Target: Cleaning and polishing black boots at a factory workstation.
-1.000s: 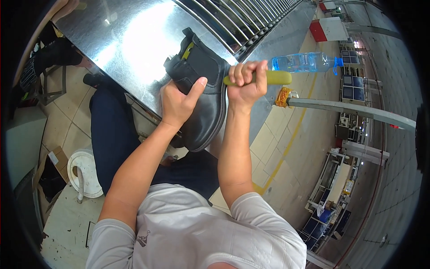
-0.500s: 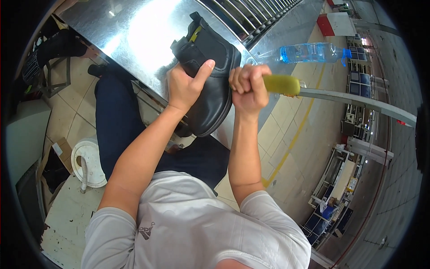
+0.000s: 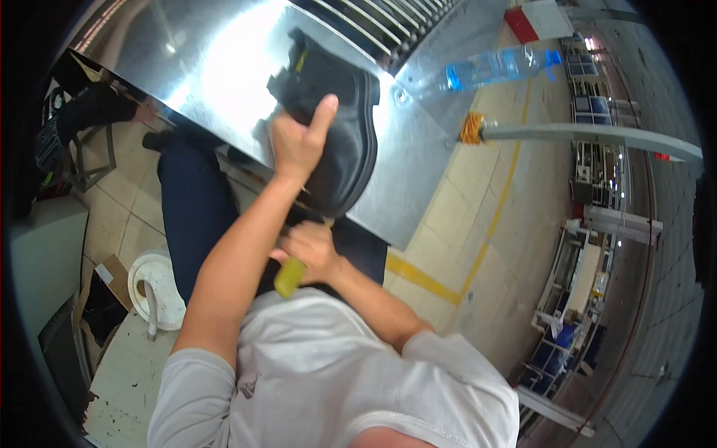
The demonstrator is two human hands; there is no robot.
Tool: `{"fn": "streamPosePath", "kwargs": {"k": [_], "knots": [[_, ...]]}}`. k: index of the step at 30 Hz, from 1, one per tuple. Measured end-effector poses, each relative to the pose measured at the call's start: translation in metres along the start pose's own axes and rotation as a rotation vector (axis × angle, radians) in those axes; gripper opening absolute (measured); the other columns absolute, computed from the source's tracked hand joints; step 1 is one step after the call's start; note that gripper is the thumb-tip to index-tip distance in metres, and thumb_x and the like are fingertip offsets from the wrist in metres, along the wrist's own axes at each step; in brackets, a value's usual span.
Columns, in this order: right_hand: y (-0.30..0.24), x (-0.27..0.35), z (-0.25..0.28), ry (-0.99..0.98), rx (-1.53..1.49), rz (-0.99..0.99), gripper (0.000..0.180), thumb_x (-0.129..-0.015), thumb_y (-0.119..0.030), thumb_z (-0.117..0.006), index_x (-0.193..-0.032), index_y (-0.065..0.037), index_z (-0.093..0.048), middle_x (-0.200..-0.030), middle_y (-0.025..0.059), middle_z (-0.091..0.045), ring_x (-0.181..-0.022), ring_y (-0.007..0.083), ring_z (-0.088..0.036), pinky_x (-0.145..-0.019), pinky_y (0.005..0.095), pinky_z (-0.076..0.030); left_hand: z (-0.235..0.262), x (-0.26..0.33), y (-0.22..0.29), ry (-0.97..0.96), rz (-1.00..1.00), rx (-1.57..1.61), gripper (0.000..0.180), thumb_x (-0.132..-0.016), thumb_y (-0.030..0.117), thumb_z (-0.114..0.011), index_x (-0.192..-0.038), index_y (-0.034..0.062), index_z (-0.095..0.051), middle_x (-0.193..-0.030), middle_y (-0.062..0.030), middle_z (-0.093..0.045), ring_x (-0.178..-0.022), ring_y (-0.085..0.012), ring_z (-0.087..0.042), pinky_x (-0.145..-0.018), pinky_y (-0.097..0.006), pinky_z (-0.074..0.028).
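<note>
A black leather ankle boot [image 3: 337, 160] lies at the near edge of the metal table, toe toward me, its dark sole edge facing right. My left hand [image 3: 293, 149] is closed round the boot's left side, thumb laid across the upper. Just below the toe, my right hand [image 3: 312, 248] grips a tool by its yellow-green handle [image 3: 289, 279], whose end points back toward my shirt. A small pale bit shows between this hand and the toe; what the tool's working end looks like is hidden.
The metal table [image 3: 407, 172] has a grating [image 3: 381, 26] at its back. A clear blue-capped bottle [image 3: 500, 67] lies at the right. Nearby, a grey bar [image 3: 582, 133] ends in an orange wrapping [image 3: 472, 128]. A white bucket [image 3: 159, 291] stands at lower left.
My right hand has swung with the tool from the boot's right side down to below its toe. The boot and left hand have turned and shifted slightly.
</note>
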State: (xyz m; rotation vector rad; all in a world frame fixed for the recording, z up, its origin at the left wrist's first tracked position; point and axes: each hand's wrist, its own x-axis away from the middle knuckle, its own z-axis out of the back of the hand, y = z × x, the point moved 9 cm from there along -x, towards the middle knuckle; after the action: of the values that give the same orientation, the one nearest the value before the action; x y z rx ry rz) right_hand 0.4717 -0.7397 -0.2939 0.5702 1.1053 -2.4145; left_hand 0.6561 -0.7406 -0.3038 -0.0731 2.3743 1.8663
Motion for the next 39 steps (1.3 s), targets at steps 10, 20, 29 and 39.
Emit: {"fn": "streamPosePath", "kwargs": {"k": [10,20,29,39], "knots": [[-0.038,0.0,0.042,0.148,-0.132,-0.174,0.024,-0.076,-0.007,-0.084,-0.094,-0.001,-0.069,-0.07,0.009,-0.062,-0.053,0.0232,-0.057,-0.049,0.0343,-0.043,0.0,-0.011,-0.023,-0.029,0.168,0.106,0.036,-0.088,0.03,-0.08,-0.1,-0.0039,-0.074,-0.091,-0.0089,-0.076,-0.084,-0.017,-0.07,-0.078,-0.032,-0.053],[0.033,-0.012,0.099,0.445,-0.487,-0.535,0.018,-0.092,-0.01,-0.074,-0.106,-0.002,-0.067,-0.084,0.0067,-0.068,-0.062,0.0166,-0.065,-0.06,0.0278,-0.051,0.09,-0.021,0.074,-0.53,-0.078,-0.41,0.047,-0.079,0.006,-0.087,-0.121,-0.0044,-0.068,-0.113,-0.0093,-0.073,-0.103,-0.0164,-0.068,-0.093,-0.033,-0.053],[0.157,-0.085,0.078,0.9,-1.432,-0.704,0.032,-0.102,-0.03,-0.06,-0.081,-0.007,-0.055,-0.049,-0.0021,-0.034,-0.037,0.0105,-0.035,-0.041,0.0284,-0.032,0.127,-0.009,0.032,-0.477,0.013,-0.582,0.093,-0.07,0.007,-0.094,-0.148,0.0005,-0.044,-0.139,-0.0117,-0.055,-0.126,-0.0234,-0.055,-0.107,-0.036,-0.046],[0.203,-0.106,0.053,1.001,-1.627,-0.747,0.029,-0.1,-0.029,-0.062,-0.08,-0.01,-0.053,-0.051,-0.0023,-0.035,-0.037,0.0106,-0.033,-0.04,0.0306,-0.031,0.148,-0.01,0.007,-0.522,0.118,-0.742,0.082,-0.069,0.005,-0.093,-0.139,0.0015,-0.05,-0.138,-0.0142,-0.058,-0.128,-0.0265,-0.055,-0.111,-0.038,-0.042]]}}
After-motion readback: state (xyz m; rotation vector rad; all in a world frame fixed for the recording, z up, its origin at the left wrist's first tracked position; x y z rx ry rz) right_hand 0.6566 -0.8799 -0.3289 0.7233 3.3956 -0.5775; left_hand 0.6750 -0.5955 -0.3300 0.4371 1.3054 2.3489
